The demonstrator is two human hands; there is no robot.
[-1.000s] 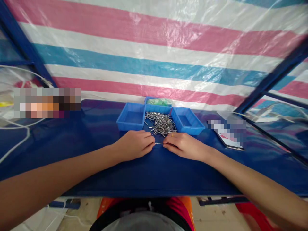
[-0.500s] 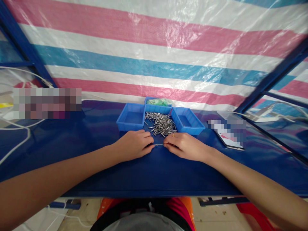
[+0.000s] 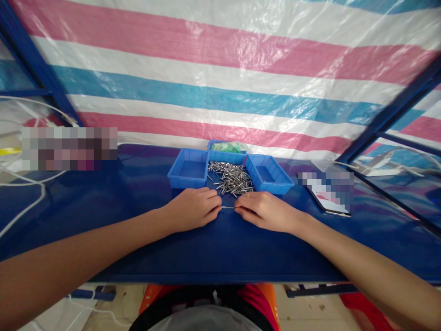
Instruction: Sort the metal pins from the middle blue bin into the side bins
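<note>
My left hand (image 3: 192,208) and my right hand (image 3: 266,210) rest on the blue table (image 3: 138,220), fingertips facing each other. Both are closed in a pinch on the ends of one thin metal pin (image 3: 228,207) held level between them. Just beyond my hands lies a loose pile of several similar metal pins (image 3: 231,178). A blue tray (image 3: 188,169) stands to the left of the pile and another blue tray (image 3: 268,174) to the right. My right hand wears a ring.
A third blue tray (image 3: 226,146) with green pieces sits behind the pile. A phone (image 3: 329,198) lies at the right. White cables (image 3: 24,202) run along the left. A striped plastic sheet (image 3: 220,82) hangs behind the table.
</note>
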